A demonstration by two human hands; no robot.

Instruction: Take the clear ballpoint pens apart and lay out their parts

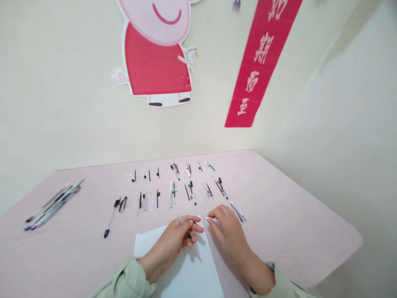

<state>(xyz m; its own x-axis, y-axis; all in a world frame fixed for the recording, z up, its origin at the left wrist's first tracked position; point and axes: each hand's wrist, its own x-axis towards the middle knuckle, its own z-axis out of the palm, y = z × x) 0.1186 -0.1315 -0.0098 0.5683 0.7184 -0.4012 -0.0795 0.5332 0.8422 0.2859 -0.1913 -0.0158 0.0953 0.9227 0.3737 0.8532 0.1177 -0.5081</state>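
Observation:
Above a sheet of white paper (195, 273), my left hand (176, 238) is closed on a slim pen (180, 218) with a see-through barrel and dark parts, held at a slant between thumb and fingers. To its right, my right hand (228, 231) pinches a small whitish piece (209, 217) between thumb and forefinger. That piece is too small to name. The two hands are a short gap apart. Just beyond my right hand lies a group of pen parts (237, 212) on the pink cloth.
Several groups of pen parts (191, 192), with caps, refills and barrels, lie in two rows across the pink table (297, 223). A bundle of pens (57, 203) rests at the far left. One black-tipped pen (112, 217) lies left of the paper. A wall stands behind the table.

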